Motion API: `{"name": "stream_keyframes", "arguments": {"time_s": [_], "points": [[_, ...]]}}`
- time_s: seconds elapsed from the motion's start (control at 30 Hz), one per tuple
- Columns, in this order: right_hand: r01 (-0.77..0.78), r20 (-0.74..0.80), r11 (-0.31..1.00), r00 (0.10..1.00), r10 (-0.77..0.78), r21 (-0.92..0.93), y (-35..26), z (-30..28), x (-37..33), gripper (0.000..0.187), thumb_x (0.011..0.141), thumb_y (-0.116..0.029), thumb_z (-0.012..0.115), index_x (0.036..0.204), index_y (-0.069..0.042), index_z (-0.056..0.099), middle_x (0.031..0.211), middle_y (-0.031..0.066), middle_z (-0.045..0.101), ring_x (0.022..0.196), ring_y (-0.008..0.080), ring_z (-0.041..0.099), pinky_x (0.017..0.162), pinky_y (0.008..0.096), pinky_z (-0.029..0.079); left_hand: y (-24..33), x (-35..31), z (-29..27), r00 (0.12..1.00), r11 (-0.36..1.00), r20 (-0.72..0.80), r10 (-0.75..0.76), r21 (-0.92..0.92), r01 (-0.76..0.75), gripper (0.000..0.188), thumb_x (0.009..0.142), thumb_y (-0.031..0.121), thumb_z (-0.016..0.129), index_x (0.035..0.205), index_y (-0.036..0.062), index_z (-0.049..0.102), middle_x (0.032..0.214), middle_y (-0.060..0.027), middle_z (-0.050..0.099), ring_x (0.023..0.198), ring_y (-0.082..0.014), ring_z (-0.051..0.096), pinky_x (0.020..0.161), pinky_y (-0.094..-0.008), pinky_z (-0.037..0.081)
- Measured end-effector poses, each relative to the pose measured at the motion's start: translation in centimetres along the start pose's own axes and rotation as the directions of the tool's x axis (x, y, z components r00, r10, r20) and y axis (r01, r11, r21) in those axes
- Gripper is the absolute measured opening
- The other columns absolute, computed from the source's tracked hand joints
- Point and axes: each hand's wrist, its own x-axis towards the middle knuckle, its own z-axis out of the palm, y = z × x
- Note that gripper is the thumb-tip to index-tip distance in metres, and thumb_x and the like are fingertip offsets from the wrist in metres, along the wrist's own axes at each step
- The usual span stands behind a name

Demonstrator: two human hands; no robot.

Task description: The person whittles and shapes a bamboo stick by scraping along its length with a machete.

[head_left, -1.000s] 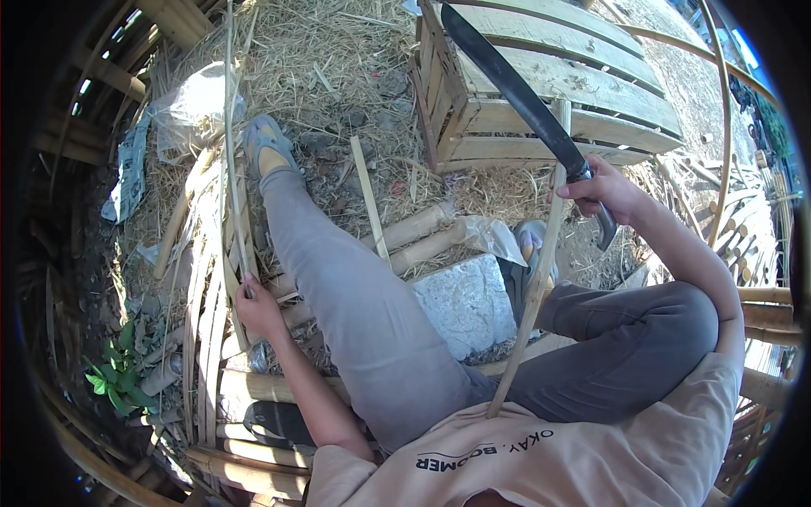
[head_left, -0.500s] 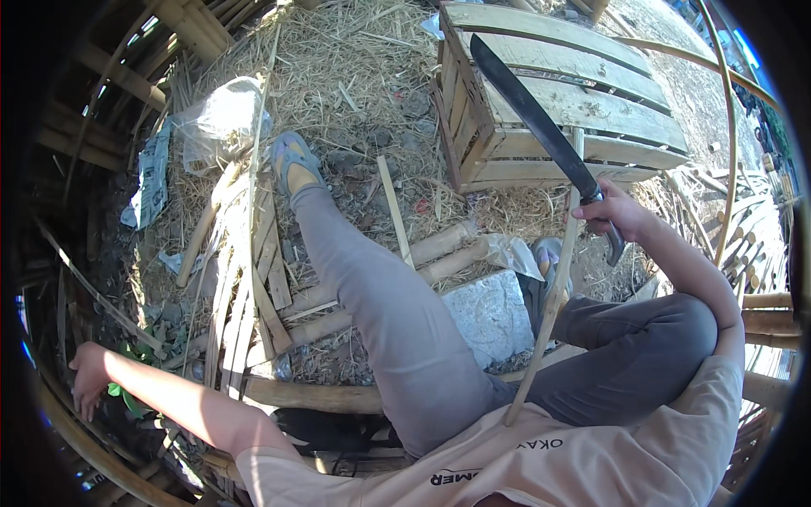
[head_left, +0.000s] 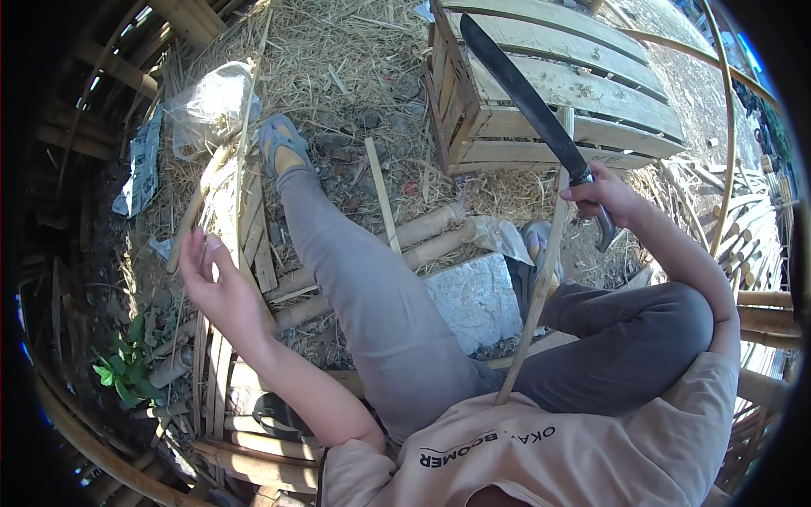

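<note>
Your left hand (head_left: 220, 291) is raised on your left with its fingers curled loosely and parted, thumb away from the others, pinching nothing visible. Long, thin strips (head_left: 223, 372) lie in a loose bundle behind those fingers, running from beyond the fingertips back past the wrist; whether any finger touches one cannot be told. Your right hand (head_left: 610, 196) is closed around the handle of a long dark knife (head_left: 521, 93), whose blade slants away from the fingers, up and to the left, in front of a slatted wooden crate (head_left: 583, 80). Just left of the right fingers, a pale pole (head_left: 541, 296) slopes down to your shirt (head_left: 583, 448), the blade crossing near its upper end; whether the thumb presses on it is unclear. As for progress, the strips beside your left fingers look already split, while the pole near your right fingers seems whole, with no cut visible along it, so any work on that piece appears to be left. Between your two hands, beyond your outstretched leg, a single loose slat (head_left: 382, 194) lies near bamboo lengths (head_left: 435, 245), and a pale stone block (head_left: 475, 304) sits left of the pole.
</note>
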Motion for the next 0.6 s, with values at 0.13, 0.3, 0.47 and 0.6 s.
{"name": "stream_keyframes", "arguments": {"time_s": [0.13,0.3,0.47,0.6], "points": [[-0.018,-0.003,1.000,1.000,0.018,-0.011,0.5,-0.4,0.2,0.015,0.085,-0.009,0.073,0.095,-0.003,0.064,0.059,-0.0028,0.048,0.045,0.0061,0.041,0.043,0.0245,0.029,0.7,-6.2,3.5,0.896,0.989,0.437,-0.081,-0.079,0.128,0.040,0.101,0.017,0.059,0.134,-0.0048,0.052,0.126,-0.0183,0.063,0.114,-0.0250,0.063,0.099,-0.0354,0.049],[-0.013,-0.004,1.000,1.000,0.013,-0.006,0.7,-0.7,-0.1,0.019,0.084,-0.004,0.073,0.089,-0.006,0.055,0.062,-0.0018,0.048,0.043,0.0061,0.041,0.041,0.0243,0.029,1.7,-7.5,4.5,0.885,0.999,0.464,-0.030,0.045,0.010,0.034,0.100,0.014,0.059,0.128,-0.0043,0.057,0.117,-0.0165,0.067,0.110,-0.0250,0.065,0.099,-0.0368,0.049],[-0.015,-0.042,1.000,0.999,0.016,0.013,0.2,-0.3,-0.7,0.017,0.083,-0.005,0.073,0.088,-0.005,0.057,0.061,-0.0014,0.049,0.043,0.0059,0.042,0.041,0.0242,0.029,6.0,-12.6,5.8,0.793,0.917,0.558,0.244,0.134,-0.377,0.032,0.099,0.015,0.058,0.125,-0.0036,0.058,0.111,-0.0182,0.068,0.109,-0.0321,0.063,0.102,-0.0428,0.047],[-0.029,-0.047,0.998,0.999,0.027,-0.052,0.0,-0.2,-0.3,0.013,0.085,-0.008,0.072,0.089,-0.003,0.061,0.066,-0.0001,0.053,0.047,0.0057,0.042,0.044,0.0244,0.031,6.3,-20.9,6.8,0.513,0.921,0.814,0.272,-0.067,-0.383,0.041,0.100,0.020,0.056,0.130,-0.0069,0.051,0.115,-0.0242,0.063,0.110,-0.0368,0.061,0.100,-0.0468,0.047]]}}
